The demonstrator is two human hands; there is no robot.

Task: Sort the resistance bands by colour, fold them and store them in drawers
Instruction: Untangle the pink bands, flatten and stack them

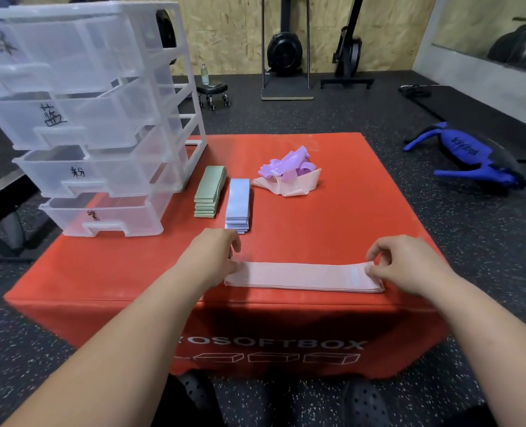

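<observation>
A stack of pink resistance bands lies flat along the near edge of the red soft box. My left hand pinches its left end and my right hand pinches its right end. Beyond them, a green band stack and a light blue band stack lie side by side. A loose heap of purple bands sits on a crumpled pink band further back. The clear plastic drawer unit stands at the box's left rear, its labelled drawers pulled partly out.
Speckled black gym floor surrounds the box. A blue weighted bag lies on the floor to the right. A small wheeled stool with a bottle and exercise machines stand by the far wooden wall. Dark shoes show at the bottom.
</observation>
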